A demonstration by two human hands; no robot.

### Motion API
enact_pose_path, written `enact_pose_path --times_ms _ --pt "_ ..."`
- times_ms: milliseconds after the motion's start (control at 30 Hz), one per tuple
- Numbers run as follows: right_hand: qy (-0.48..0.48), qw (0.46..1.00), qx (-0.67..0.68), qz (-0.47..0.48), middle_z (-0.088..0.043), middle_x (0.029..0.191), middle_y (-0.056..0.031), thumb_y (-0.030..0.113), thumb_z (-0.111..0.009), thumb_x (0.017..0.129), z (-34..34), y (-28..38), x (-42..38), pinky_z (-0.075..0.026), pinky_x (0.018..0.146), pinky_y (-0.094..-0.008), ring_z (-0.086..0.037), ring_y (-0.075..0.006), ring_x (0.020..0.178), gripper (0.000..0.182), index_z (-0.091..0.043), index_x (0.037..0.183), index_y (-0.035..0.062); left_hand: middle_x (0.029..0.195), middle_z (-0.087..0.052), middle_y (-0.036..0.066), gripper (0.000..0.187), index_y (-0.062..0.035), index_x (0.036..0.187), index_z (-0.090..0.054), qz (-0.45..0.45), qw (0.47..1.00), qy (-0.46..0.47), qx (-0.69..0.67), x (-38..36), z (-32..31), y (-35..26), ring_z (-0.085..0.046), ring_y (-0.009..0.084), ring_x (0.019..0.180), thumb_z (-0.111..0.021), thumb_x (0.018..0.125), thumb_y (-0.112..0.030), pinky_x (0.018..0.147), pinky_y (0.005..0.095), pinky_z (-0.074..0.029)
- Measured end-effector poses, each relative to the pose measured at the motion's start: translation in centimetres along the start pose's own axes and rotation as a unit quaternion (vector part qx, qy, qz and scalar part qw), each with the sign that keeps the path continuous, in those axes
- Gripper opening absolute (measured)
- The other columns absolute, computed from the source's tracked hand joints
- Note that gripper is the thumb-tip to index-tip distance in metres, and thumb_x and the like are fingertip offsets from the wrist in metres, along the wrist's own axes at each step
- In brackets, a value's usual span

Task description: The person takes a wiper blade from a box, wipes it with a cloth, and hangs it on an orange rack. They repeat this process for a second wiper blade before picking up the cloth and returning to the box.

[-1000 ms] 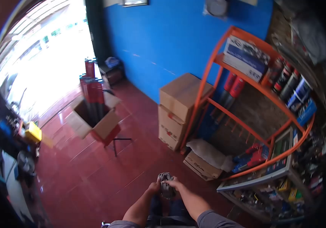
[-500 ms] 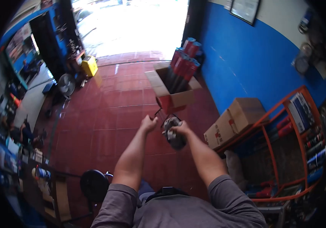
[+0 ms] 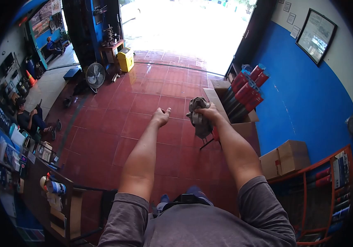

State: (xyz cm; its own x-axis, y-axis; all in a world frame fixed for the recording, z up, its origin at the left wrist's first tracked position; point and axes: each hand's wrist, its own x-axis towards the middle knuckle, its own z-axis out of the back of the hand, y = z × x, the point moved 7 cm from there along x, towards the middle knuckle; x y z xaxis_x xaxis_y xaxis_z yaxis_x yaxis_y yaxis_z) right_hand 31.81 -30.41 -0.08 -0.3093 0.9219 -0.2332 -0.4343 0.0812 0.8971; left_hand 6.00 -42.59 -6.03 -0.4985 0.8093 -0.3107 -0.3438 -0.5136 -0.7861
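My right hand point(image 3: 209, 113) is closed around a bunched-up grey-brown cloth point(image 3: 201, 126), whose loose end hangs below the fingers. Left of it, separated by a gap, my left hand point(image 3: 160, 117) is held out over the red tiled floor with curled fingers and the thumb sticking up; nothing shows in it. Just past the cloth, to the right, stands an open cardboard box point(image 3: 243, 131) full of red-and-black tubes point(image 3: 242, 92). Thin dark legs show beneath the cloth and box.
A closed carton point(image 3: 285, 158) and an orange shelf rack point(image 3: 304, 197) line the blue wall at right. To the left are a desk point(image 3: 32, 181), a fan point(image 3: 95, 76), a yellow bin point(image 3: 125, 59) and a seated person point(image 3: 28, 117). A bright doorway opens ahead.
The view has swung left, so the box and wall sit farther right. The cloth stays in my right hand, now farther from my left hand. My left thumb has come up.
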Motion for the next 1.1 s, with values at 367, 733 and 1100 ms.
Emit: enact_pose_path --times_ms 367,733,1100 --pt "0.034 0.998 0.041 -0.032 -0.071 0.105 -0.0116 0.018 -0.089 0.07 -3.6 1.2 22.6 -0.058 0.08 -0.036 -0.071 -0.0203 0.091 0.06 -0.061 0.12 0.0 0.102 -0.069 0.016 0.071 -0.0013 0.128 -0.053 -0.012 0.995 0.089 0.043 20.8 -1.1 -5.8 -0.069 0.0238 0.079 -0.045 0.098 -0.066 0.066 0.0399 -0.057" --pt "-0.032 0.997 0.06 -0.034 -0.069 0.113 -0.0117 0.021 -0.092 0.069 3.9 6.5 41.8 -0.057 0.086 -0.0373 -0.069 -0.0221 0.099 0.07 -0.057 0.126 0.0013 0.122 -0.064 0.016 0.073 -0.0056 0.134 -0.049 -0.002 0.973 0.229 0.022 40.6 -5.9 -18.2 -0.069 0.0326 0.102 -0.038 0.099 -0.069 0.091 0.0539 -0.053" --pt "-0.234 0.965 0.022 -0.115 -0.07 0.117 -0.0081 0.032 -0.095 0.063 15.1 -2.4 51.2 -0.054 0.093 -0.0354 -0.068 -0.0194 0.105 0.076 -0.063 0.126 0.0043 0.09 -0.067 0.01 0.061 -0.0025 0.112 -0.057 -0.159 0.92 0.346 0.093 55.1 -16.3 -30.2 -0.069 0.0198 0.074 -0.039 0.103 -0.06 0.058 0.0372 -0.055"
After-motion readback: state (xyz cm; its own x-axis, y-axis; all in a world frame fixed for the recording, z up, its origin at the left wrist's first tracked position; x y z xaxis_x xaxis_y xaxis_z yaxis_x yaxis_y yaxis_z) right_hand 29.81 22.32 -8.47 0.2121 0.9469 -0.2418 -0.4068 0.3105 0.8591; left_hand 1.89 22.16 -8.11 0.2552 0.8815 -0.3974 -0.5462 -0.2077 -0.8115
